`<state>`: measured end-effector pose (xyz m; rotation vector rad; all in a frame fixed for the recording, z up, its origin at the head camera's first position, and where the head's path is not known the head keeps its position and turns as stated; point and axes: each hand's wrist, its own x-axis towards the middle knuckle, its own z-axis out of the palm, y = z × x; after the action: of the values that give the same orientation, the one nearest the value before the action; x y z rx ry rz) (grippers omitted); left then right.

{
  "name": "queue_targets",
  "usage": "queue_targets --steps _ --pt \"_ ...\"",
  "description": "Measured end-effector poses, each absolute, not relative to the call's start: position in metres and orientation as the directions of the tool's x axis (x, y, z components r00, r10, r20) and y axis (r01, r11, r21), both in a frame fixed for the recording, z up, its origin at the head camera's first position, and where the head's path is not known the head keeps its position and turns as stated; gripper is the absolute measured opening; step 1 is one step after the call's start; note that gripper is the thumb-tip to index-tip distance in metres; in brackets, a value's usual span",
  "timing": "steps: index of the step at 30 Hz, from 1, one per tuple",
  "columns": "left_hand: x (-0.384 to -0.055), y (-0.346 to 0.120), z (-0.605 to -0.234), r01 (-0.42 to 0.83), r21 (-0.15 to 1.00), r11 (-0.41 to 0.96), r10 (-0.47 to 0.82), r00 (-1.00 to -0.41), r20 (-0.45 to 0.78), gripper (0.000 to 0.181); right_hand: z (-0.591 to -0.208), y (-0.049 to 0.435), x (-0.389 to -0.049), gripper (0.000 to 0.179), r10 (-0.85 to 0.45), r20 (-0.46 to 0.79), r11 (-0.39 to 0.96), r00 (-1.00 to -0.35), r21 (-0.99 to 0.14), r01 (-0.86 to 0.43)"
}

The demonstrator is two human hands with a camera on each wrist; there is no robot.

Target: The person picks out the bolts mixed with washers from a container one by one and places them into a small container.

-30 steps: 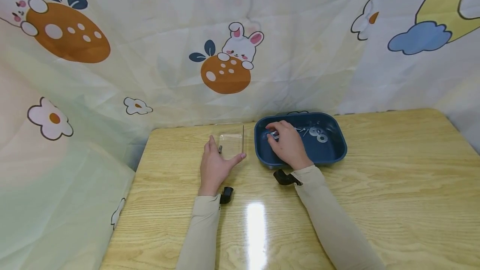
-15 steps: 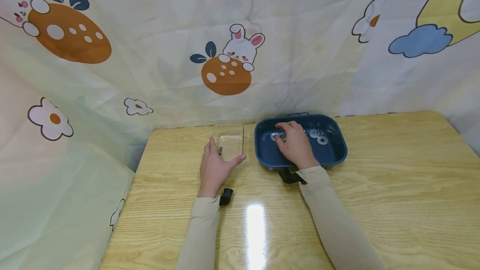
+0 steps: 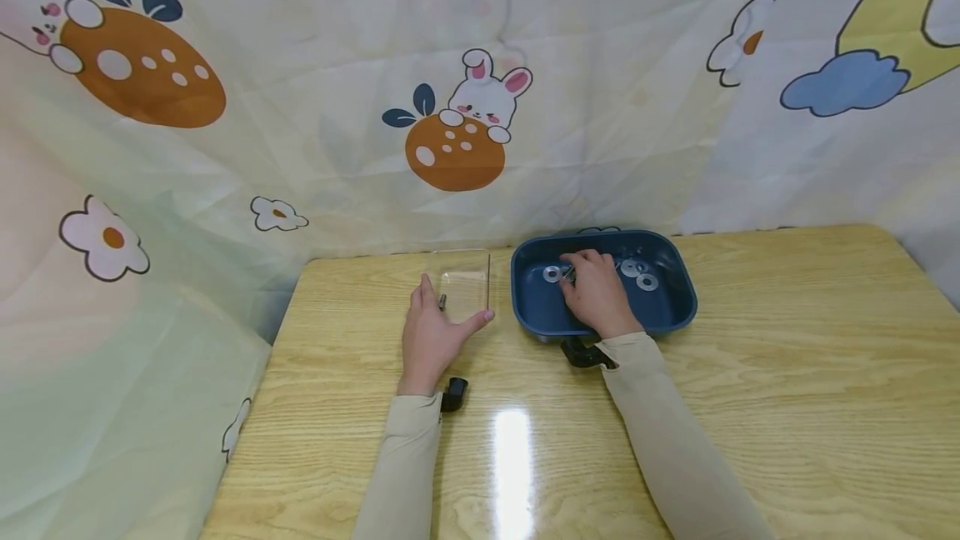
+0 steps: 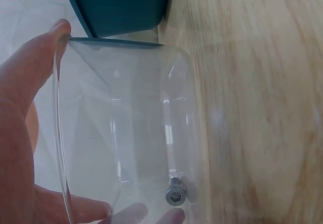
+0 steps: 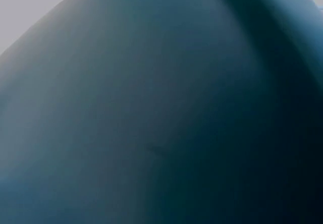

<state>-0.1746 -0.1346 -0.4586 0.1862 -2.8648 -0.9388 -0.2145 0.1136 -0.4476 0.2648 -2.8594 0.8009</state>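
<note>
- The left hand [image 3: 429, 344] holds the clear box [image 3: 467, 294], its thumb at 1 side near the corner and its fingers at the opposite side.
- Inside that box lies 1 metal bolt [image 4: 175, 193], its hex-socket head facing the left wrist camera, close to the fingers.
- The right hand [image 3: 598, 297] reaches into the blue tray [image 3: 540, 315], thumb and fingertips near each other around a small metal piece [image 3: 569, 273]; the right wrist view is a dark blur, so I cannot tell whether they grip it.
- In the tray, 1 washer [image 3: 552, 274] lies left of the fingertips, and more washers [image 3: 647, 282] lie right of the hand.
- Box and tray stand side by side, apart, on the wooden table [image 3: 787, 357], before a printed cloth [image 3: 337, 65].
</note>
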Motion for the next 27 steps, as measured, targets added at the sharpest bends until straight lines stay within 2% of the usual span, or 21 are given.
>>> queue_targets --steps 10,22,27 --pt "-0.1732 -0.1361 -0.4596 -0.073 0.596 0.800 -0.155 -0.984 0.087 0.127 -0.4542 0.1154 -0.2154 0.044 -0.175 0.116 0.871 -0.978 -0.444 -0.209" --pt "-0.1746 -0.1368 -0.4595 -0.078 0.593 0.801 -0.153 -0.985 0.077 0.128 -0.4553 0.1162 -0.2164 0.043 -0.197 0.029 0.884 -0.980 -0.428 -0.190" --pt "-0.1751 -0.1356 -0.4612 -0.084 0.595 0.799 -0.160 -0.984 0.076 0.128 -0.4548 0.1164 -0.2151 0.043 -0.184 0.032 0.892 -0.982 -0.414 -0.181"
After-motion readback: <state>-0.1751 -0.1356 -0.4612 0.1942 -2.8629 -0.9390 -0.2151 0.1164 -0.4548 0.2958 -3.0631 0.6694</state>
